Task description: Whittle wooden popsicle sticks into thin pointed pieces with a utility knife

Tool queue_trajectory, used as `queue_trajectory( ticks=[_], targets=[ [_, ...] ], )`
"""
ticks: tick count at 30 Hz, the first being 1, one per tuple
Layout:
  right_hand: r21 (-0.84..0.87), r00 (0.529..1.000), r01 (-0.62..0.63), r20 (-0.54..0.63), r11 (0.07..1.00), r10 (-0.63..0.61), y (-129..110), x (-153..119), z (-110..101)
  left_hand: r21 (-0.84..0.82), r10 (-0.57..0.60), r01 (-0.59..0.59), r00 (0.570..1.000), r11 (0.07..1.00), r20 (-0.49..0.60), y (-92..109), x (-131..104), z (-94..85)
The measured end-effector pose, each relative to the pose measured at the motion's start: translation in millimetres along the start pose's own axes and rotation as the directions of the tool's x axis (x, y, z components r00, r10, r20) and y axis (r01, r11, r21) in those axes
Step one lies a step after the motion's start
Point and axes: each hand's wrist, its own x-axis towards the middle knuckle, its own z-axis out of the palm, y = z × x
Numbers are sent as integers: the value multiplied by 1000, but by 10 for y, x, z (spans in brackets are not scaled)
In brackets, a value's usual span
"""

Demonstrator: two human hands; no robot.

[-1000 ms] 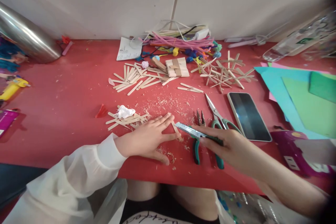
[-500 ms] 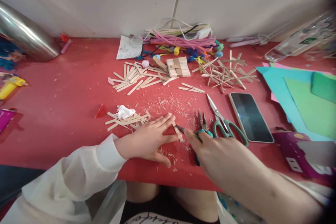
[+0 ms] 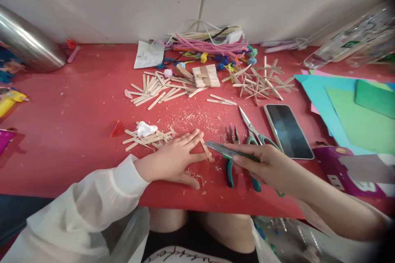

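Note:
My left hand [image 3: 177, 156] lies flat on the red table with its fingers spread. Its fingertips press against a short wooden craft stick [image 3: 205, 151], partly hidden by them. In my right hand [image 3: 267, 164] is a utility knife [image 3: 222, 148], its grey blade out and pointing left, the tip close to the stick. Beneath the right hand lie pliers with teal handles [image 3: 229, 172] and green-handled scissors [image 3: 248, 121], both partly covered. Wood shavings [image 3: 197, 118] are scattered around the stick. A white crumpled lump [image 3: 146, 128] sits on craft sticks [image 3: 132, 146] beyond my left wrist.
A phone [image 3: 288, 131] and coloured paper [image 3: 345, 119] lie at right, near a purple packet [image 3: 342, 168]. Loose craft sticks [image 3: 151, 90], a bundled stick stack [image 3: 206, 76] and pink pipe cleaners [image 3: 210, 45] lie at the back. A steel bottle [image 3: 31, 41] is far left.
My right hand has drawn back to the right and turned, so more of the knife and pliers shows. My left hand stays on the stick. The view has shifted slightly.

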Motion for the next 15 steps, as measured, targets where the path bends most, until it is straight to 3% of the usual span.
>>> queue_trajectory(
  ticks=[3, 6, 10, 15],
  targets=[
    [-295, 985, 104, -105, 950, -140, -53, -50, 35, 9, -7, 7, 1000, 1000, 4, 2, -4, -1],
    [-533, 941, 190, -139, 825, -307, -83, -90, 70, 14, -13, 13, 1000, 1000, -1, -1, -6, 17],
    [-738, 909, 217, -86, 638, -409, -102, -115, 121, 15, -3, 4, 1000, 1000, -31, -6, -11, 46],
    [-863, 909, 260, 67, 433, -412, -248, -77, 135, 0, 3, -3, 999, 1000, -34, -12, -17, 55]
  ],
)
